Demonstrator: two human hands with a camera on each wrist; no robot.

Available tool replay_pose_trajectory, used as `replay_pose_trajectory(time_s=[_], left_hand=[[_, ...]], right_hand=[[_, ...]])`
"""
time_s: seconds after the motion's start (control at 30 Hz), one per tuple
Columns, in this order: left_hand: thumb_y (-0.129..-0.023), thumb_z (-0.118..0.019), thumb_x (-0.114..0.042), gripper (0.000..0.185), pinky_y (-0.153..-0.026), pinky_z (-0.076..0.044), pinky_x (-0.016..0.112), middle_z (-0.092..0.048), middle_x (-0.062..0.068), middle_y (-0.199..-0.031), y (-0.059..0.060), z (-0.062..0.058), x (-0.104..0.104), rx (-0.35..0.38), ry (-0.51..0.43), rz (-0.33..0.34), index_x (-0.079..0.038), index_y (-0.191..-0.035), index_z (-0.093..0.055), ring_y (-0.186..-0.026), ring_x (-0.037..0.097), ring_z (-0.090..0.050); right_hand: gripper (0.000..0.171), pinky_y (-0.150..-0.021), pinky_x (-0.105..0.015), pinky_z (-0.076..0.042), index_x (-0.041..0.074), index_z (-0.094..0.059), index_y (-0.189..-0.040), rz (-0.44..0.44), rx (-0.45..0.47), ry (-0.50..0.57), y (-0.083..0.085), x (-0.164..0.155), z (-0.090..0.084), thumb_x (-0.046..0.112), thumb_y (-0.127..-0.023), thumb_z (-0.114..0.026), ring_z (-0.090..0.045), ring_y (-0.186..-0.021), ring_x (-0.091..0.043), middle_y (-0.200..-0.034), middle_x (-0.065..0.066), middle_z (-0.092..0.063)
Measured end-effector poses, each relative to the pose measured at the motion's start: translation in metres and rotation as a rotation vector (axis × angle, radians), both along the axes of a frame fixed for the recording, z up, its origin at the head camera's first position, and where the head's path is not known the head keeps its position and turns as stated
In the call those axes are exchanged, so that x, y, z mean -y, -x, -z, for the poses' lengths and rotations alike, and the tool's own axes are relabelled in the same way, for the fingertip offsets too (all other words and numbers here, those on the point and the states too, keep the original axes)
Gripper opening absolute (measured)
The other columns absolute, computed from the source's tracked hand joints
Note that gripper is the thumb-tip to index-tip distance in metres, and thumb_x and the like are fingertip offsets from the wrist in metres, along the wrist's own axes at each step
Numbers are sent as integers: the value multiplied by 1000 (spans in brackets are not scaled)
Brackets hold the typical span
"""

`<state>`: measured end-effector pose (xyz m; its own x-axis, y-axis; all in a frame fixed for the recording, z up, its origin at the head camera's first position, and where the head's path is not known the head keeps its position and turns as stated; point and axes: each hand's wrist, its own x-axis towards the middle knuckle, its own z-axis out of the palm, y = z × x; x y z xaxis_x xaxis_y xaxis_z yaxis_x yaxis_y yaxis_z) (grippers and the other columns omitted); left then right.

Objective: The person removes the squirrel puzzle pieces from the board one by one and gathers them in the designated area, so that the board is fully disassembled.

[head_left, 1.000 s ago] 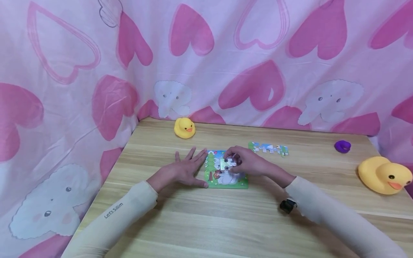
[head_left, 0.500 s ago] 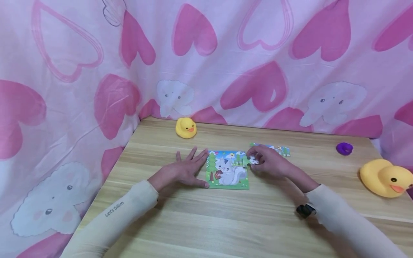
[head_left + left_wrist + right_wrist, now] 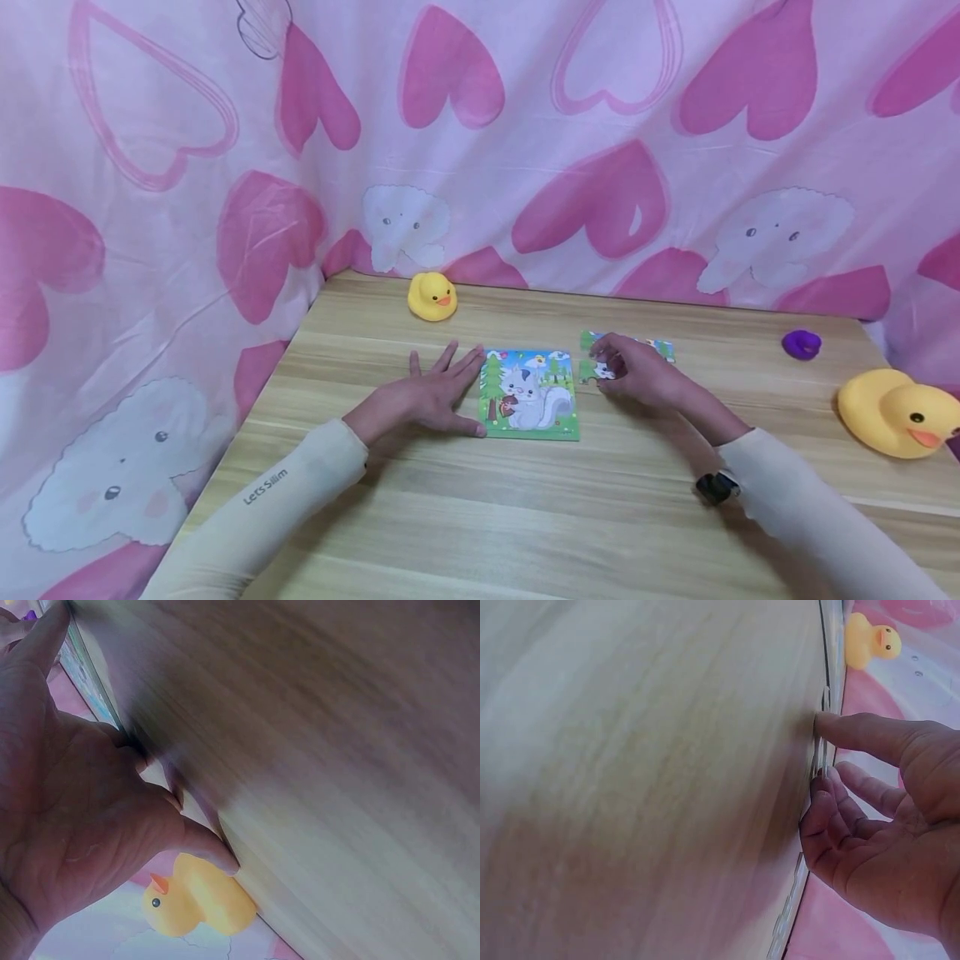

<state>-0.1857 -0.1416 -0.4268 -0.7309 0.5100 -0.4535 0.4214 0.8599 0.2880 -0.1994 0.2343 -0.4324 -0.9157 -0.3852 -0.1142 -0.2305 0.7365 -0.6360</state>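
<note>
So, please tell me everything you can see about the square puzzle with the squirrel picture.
The squirrel puzzle lies flat on the wooden table, a thin square board as it looks, showing a grey-white squirrel, a green tree, grass and blue sky. Its upper right corner lacks a piece. The left hand presses flat against its left edge.

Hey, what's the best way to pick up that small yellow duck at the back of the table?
Take the small duck by its round body, thumb and fingers on either flank, coming down from above. It sits upright with its beak toward the right, the body is its widest part, and the table around it looks free. The left hand is likely nearer.
</note>
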Motion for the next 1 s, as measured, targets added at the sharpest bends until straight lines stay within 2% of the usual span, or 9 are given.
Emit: replay_pose_trajectory(time_s=[0.2, 0.47, 0.73, 1.0], left_hand=[[-85, -64, -83, 124, -118, 12, 84, 16, -12, -179, 0, 0, 1, -1, 2, 3, -30, -171, 8, -166, 31, 20], [-85, -64, -84, 124, -118, 12, 85, 16, -12, -179, 0, 1, 1, -7, -4, 6, -30, -171, 7, -166, 32, 19], [-84, -64, -84, 124, -118, 14, 84, 16, -14, -179, 1, 0, 1, -1, 2, -8, -32, -171, 7, -166, 31, 21], [-84, -65, -83, 124, -119, 13, 83, 15, -14, -179, 1, 0, -1, 1, 1, -9, -32, -171, 7, -166, 31, 21]], right_hand=[[51, -98, -50, -59, 1, -60, -135, -7, -15, 0, 2, 0, 0, 5, -90, -83, -65, -109, -30, -123, -17, -69], [56, -98, -52, -58, 2, -59, -137, 7, -18, 1, -2, 11, -6, 8, -88, -85, -65, -112, -32, -126, -17, -69], [55, -94, -44, -58, 2, -61, -139, -32, -28, -3, -10, 40, -4, 14, -90, -84, -64, -107, -26, -125, -12, -67], [62, -80, -31, -51, 8, -60, -144, -67, 0, 4, -25, 66, -7, 17, -88, -87, -56, -96, -23, -128, -7, -67]])
